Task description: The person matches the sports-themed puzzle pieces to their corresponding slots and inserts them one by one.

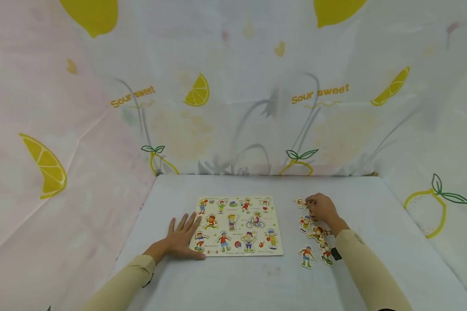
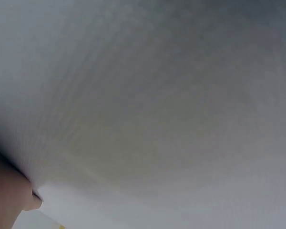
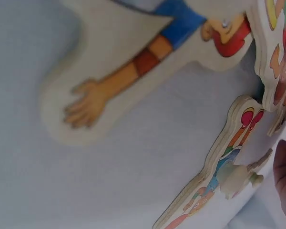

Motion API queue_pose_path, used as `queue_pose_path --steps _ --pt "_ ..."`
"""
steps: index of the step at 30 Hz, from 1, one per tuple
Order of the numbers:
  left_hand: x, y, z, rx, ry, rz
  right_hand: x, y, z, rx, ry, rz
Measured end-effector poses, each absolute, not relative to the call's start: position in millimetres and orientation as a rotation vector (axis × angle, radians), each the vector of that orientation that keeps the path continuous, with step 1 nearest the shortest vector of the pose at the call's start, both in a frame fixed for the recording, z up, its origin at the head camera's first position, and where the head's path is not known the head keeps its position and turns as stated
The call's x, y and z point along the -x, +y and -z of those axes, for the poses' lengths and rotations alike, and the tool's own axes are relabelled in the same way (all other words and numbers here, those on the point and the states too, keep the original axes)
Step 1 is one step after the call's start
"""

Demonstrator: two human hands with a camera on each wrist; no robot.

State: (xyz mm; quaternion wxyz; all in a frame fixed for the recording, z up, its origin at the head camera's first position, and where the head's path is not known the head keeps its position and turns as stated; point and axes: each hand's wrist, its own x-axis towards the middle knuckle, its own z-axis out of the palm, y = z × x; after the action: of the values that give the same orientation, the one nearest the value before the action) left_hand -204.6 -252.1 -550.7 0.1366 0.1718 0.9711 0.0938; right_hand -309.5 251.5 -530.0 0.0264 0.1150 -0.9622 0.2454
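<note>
We look down on a white worktop [image 1: 218,285], where the picture puzzle board [image 1: 272,220] lies flat, a little left of the middle and squared roughly to the far edge, presumably so its figures face us. Our left hand [image 1: 182,240] is spread and relaxed, gripping nothing, its fingers resting over the board's left edge and its thumb at the near-left corner, probably to keep it from sliding. Our right hand [image 1: 323,209] reaches in from the worktop's right side, fingers bent; we cannot tell whether it pinches the farthest piece [image 1: 299,202] or only touches it. The other loose pieces [image 1: 317,233] cluster off the board's right edge, likely for easy reach, and one carries a pale knob [image 3: 232,179], apparently meant for fingertips.
</note>
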Motion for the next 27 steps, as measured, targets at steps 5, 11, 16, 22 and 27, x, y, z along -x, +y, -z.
queue_pose_path --steps 5,11,16,22,27 --pt "204 -254 552 -0.507 2.814 -0.263 314 251 530 -0.299 -2.988 -1.006" --pt "202 -252 548 -0.511 2.811 -0.293 322 251 529 -0.162 -3.075 -1.176" --pt "201 -252 547 -0.502 2.813 -0.278 325 250 529 -0.111 -3.125 -1.19" --pt "199 -251 546 -0.501 2.805 -0.267 327 250 526 -0.23 -3.135 -1.035" --pt "201 -251 547 -0.498 2.81 -0.264 330 251 523 -0.332 -3.123 -0.952"
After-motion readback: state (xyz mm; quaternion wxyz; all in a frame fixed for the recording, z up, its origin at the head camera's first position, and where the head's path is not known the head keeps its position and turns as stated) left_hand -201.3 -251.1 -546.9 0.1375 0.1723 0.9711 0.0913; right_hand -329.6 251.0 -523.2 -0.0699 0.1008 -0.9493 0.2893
